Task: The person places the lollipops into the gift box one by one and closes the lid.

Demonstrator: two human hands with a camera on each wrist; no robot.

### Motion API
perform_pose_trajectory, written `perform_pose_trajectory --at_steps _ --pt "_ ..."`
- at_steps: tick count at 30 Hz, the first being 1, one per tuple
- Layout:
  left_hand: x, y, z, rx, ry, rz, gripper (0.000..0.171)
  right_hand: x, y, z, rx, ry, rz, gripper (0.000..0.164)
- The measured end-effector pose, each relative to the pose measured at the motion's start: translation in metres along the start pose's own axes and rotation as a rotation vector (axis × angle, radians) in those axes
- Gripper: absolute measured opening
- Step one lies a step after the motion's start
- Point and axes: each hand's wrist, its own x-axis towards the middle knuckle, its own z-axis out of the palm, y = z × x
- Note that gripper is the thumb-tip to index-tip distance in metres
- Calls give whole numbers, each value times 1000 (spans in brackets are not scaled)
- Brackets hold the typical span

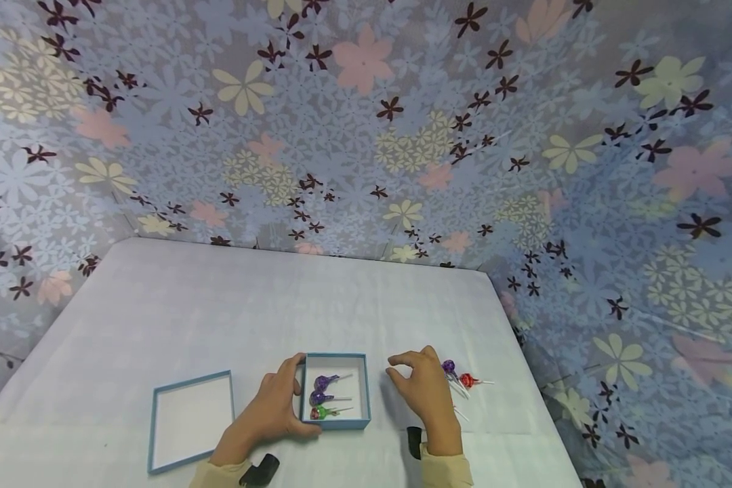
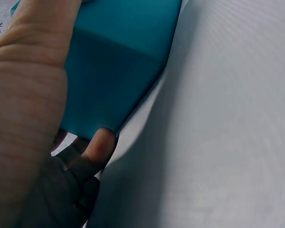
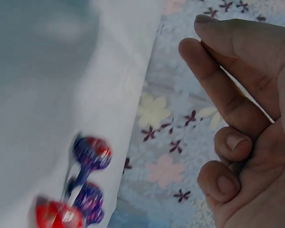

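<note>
My left hand (image 1: 274, 407) grips a blue-edged square box (image 1: 367, 393) at its left side, the thumb at the near corner and the fingers at the far one. Close up in the left wrist view, a fingertip (image 2: 102, 145) presses the box's teal outer wall (image 2: 116, 76). Inside lie two purple lollipops (image 1: 320, 398) and a green-and-red lollipop (image 1: 320, 412), sticks pointing right. To the right of the box hovers my right hand (image 1: 427, 390), holding nothing; its thumb and forefinger are apart. Beside it lie purple lollipops (image 3: 92, 153) and a red lollipop (image 1: 467, 380).
A shallow blue-edged lid (image 1: 192, 420) rests on the white-covered table (image 1: 280, 298), left of my left hand. Another white stick (image 1: 461, 413) shows near my right wrist. Flower-patterned cloth (image 1: 354, 135) hangs behind and beside the table.
</note>
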Motion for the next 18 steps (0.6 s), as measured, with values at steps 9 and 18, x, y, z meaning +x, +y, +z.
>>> perform_pose_trajectory --at_steps 9,18 --pt "0 -1 2 6 1 -4 136 -11 31 -10 -18 -4 107 19" --pt "0 1 0 1 -13 -17 137 -19 50 -23 -11 -26 219 24"
